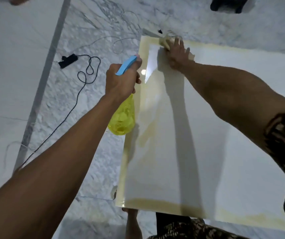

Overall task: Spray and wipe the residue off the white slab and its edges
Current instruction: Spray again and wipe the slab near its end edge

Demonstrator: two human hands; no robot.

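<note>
We wipe the glossy, rigid slab [207, 135] at its 11 o'clock corner, right hand [178, 54] pressing a soft cloth [164, 42], left hand [121, 80] gripping the light bottle [122, 121] by its neck.

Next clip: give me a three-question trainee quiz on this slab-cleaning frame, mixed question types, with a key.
1. True or false: the left hand grips the spray bottle.
2. Where on the slab does the right hand press the cloth? A. near edge B. far left corner C. middle
3. Fill in: the residue band along the slab's edges looks ____ in colour.

Key: 1 true; 2 B; 3 yellowish.
</note>
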